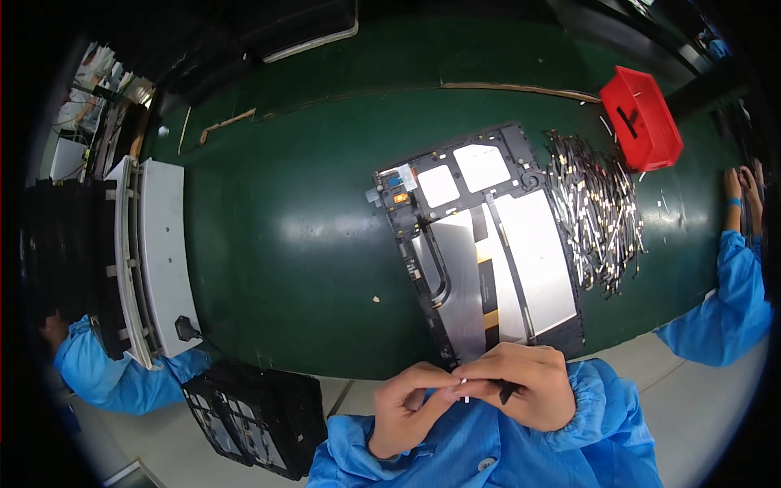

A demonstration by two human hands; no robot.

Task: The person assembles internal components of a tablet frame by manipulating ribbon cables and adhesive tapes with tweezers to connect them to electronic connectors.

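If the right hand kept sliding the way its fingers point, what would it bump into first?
The right hand points left, toward the left hand. Their fingertips already meet around a small white piece, so it would likely press into that piece and the left fingers first.

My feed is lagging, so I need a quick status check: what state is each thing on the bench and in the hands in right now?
Left hand: fingertips pinched on a small white strip.
Right hand: pinching the same strip, a dark tool tucked under the fingers.
Open tablet: back cover off, lying flat, internals exposed.
Flex strips: loose pile beside the tablet.
Red bin: upright, open.
Black tray: at the bench edge.
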